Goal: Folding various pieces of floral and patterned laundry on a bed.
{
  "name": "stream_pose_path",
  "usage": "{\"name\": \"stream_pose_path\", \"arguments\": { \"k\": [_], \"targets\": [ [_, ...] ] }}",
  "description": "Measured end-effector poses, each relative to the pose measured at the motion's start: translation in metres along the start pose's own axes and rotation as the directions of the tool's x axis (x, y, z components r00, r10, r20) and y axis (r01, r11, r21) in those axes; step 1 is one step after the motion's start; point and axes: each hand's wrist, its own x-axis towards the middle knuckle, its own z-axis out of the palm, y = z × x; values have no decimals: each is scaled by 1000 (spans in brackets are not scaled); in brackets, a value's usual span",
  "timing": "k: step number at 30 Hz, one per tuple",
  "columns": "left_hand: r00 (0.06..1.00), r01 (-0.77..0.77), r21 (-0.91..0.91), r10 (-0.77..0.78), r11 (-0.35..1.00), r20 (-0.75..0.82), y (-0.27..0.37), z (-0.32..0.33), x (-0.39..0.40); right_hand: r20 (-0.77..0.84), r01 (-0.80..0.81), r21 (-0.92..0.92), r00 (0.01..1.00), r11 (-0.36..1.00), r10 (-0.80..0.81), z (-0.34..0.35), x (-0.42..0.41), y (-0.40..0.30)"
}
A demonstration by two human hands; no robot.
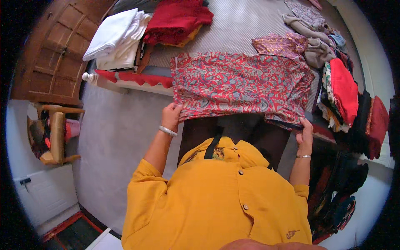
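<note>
A red cloth garment with a grey-green floral print lies spread across the near edge of the bed, its front part hanging towards me. My left hand grips its near left corner, thumb on top. At the near right corner, my right hand pinches the fabric, where a dark edge shows beneath the print. Between the two hands the near hem runs almost straight. Touching its far right side is a smaller pinkish-purple patterned cloth.
Folded white cloths and dark red cloths sit at the bed's left. Several clothes, including a bright red one, are heaped on the right. A striped bedspread covers the bed. A wooden chair stands by the left wall.
</note>
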Motion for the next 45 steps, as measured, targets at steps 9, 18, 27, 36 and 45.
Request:
{"name": "stream_pose_path", "arguments": {
  "k": [9, 18, 27, 36, 45],
  "targets": [
    [779, -421, 445, 567, 790, -270, -35, -1, 1, 90, -82, 24, 993, 996, 80, 27, -18, -3],
    [819, -378, 619, 561, 688, -123, -29, 16, -10, -24, 32, -29, 999, 999, -33, 14, -10, 20],
    [773, -478, 352, 575, 805, -266, -36, 1, -35, -102, 43, -62, 994, 997, -49, 7, -5, 26],
    [906, -292, 205, 339, 934, -252, -51, 1, -28, -154, 15, -69, 988, 998, -25, 23, -15, 17],
    [937, -291, 447, 345, 846, -43, -29, 8, -14, 107, 35, -381, 994, 924, 6, 38, -17, -10]
  ]
}}
